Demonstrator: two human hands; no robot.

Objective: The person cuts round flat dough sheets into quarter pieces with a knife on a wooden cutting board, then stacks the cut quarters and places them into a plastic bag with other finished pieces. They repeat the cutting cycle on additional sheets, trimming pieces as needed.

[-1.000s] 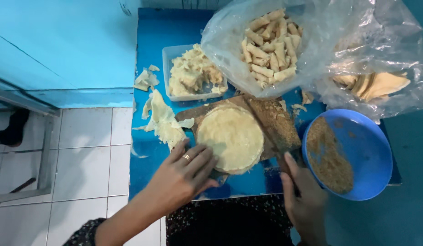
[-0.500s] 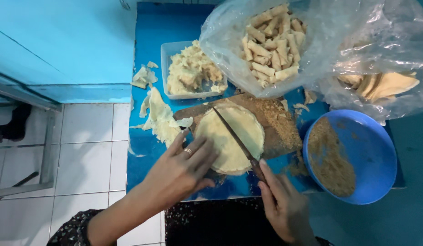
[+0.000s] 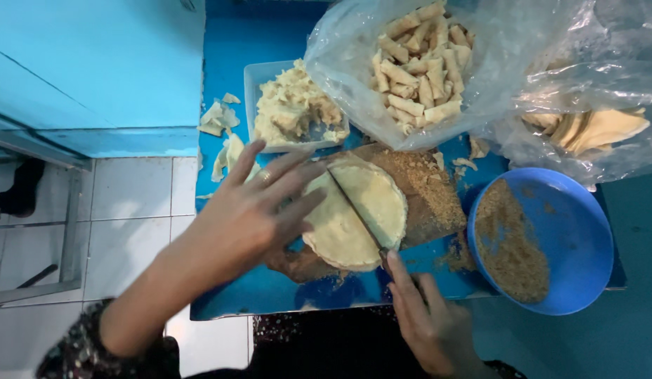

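A round pale dough sheet [image 3: 357, 210] lies on a wooden board [image 3: 431, 193] dusted with brown crumbs. My right hand [image 3: 427, 316] grips a knife [image 3: 357, 210] whose blade lies diagonally across the sheet. My left hand [image 3: 248, 210] is spread flat, its fingers resting on the sheet's left edge.
A blue bowl [image 3: 575, 238] with brown crumbs sits to the right. A white tray [image 3: 255, 77] of dough scraps stands behind the board. Clear plastic bags hold rolled sticks [image 3: 417, 70] and folded sheets [image 3: 593, 130]. Dough trimmings [image 3: 224, 133] lie at the blue table's left edge, above white floor tiles.
My right hand brought the knife from the board's right side onto the sheet. My left hand slid further left and up over the sheet's edge, fingers spreading.
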